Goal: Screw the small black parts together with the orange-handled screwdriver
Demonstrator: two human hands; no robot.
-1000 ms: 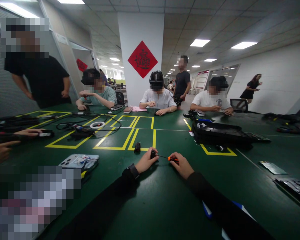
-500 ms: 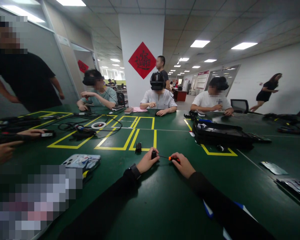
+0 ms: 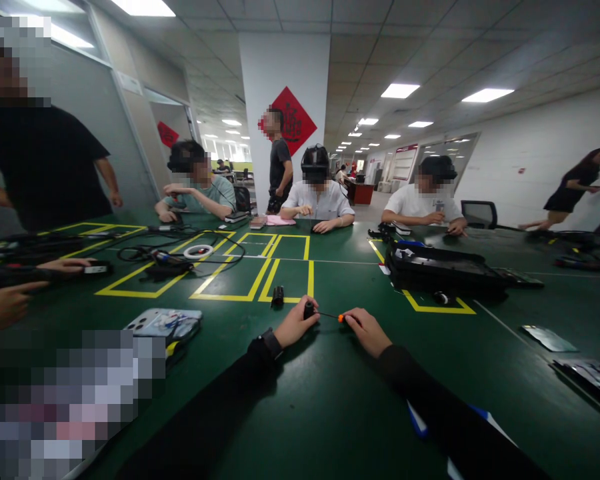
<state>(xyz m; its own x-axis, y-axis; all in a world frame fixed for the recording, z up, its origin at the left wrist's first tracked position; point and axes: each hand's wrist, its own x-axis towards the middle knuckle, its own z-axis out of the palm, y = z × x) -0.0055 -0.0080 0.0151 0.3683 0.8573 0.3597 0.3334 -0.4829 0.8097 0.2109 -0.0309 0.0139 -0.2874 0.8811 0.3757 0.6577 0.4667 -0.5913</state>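
Observation:
Above the green table (image 3: 300, 407), my left hand (image 3: 293, 323) is closed around a small black cylindrical part (image 3: 309, 309), whose end shows between thumb and fingers. The fingers of my right hand (image 3: 367, 331) grip a screwdriver (image 3: 341, 319) by its handle, with an orange collar showing at the front. Its thin shaft points left at the black part and its tip seems to meet that part's side, though the exact contact is too small to make out. Just beyond my left hand, a separate dark cylindrical piece (image 3: 278, 297) stands on the table.
An open black case (image 3: 437, 263) lies at the right, with a small dark piece (image 3: 441, 298) in front. Looped black cables (image 3: 153, 257) and a white ring (image 3: 198, 251) lie left. A phone (image 3: 167, 321) rests nearer. Another person's hand (image 3: 65, 265) is at far left; people sit opposite.
My right fingers have shifted slightly on the screwdriver, covering more of its handle behind the orange collar. My left hand is nearly still. Behind the table, a standing person has moved left.

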